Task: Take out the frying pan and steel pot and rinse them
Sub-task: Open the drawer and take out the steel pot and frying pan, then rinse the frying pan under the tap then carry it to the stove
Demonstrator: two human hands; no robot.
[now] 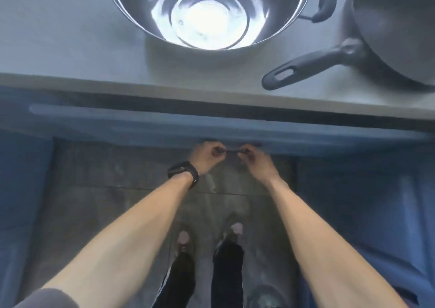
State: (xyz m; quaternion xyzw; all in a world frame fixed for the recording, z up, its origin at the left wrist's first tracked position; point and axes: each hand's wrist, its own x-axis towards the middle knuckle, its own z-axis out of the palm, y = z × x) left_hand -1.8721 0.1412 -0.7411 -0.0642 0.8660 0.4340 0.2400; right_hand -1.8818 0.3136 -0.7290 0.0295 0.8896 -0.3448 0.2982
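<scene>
Both forearms reach down from the bottom of the view to a dark bar handle (231, 151) on a blue cabinet front (235, 131) below the worktop (70, 37). Left hand (207, 154), with a black watch (183, 173) on its wrist, curls its fingers round the bar's left end; right hand (253, 158) curls round the right end, the two close together

Up on the worktop, the steel pot (209, 11) sits open-mouthed near the front edge, shining inside, one black side handle (326, 4) showing at its right. It looks rigid and fairly light for its width, and slippery once wet, so the two side handles seem the safest hold; the second is out of view. Just beside it to the right is the dark frying pan (395, 32), its long handle (313, 66) with a hanging slot pointing toward the worktop edge. That handle is the obvious grip, though the pan would likely weigh forward

So both pieces appear already out, with rinsing not yet done; no sink or tap shows. No brand, label or writing can be read. Below lie a grey tiled floor (117, 190) and the person's feet
</scene>
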